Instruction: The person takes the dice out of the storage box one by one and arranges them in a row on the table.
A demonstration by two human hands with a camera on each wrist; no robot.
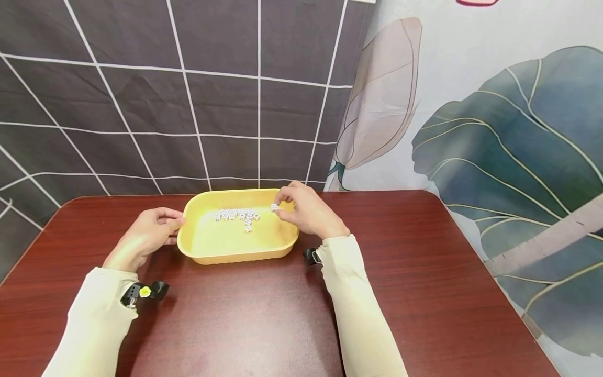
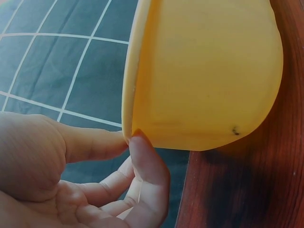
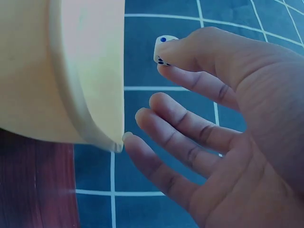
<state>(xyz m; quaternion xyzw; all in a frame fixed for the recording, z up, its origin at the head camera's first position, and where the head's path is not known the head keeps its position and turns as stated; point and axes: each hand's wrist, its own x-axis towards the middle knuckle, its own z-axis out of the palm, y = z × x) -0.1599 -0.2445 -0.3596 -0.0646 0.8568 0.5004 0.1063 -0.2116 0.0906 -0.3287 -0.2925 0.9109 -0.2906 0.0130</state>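
Observation:
A yellow oval tray (image 1: pixel 216 243) sits toward the back of the table. Inside it, several white dice (image 1: pixel 233 214) with dark dots lie in a cluster, one of them nearer the front. My left hand (image 1: pixel 153 230) pinches the tray's left rim between thumb and index finger, which the left wrist view shows up close at the rim (image 2: pixel 127 95). Over the tray's right end, my right hand (image 1: pixel 313 212) holds a single die (image 3: pixel 164 50) between thumb and index finger. Its other fingers are spread apart, the little finger right by the tray's edge in the right wrist view.
The dark red wooden table (image 1: pixel 245 319) has rounded back corners. Directly behind it hangs a dark cloth (image 1: pixel 221 104) with a white grid, and a leaf-patterned curtain (image 1: pixel 494 157) is at the right. Wrist camera straps (image 1: pixel 146 291) sit on both sleeves.

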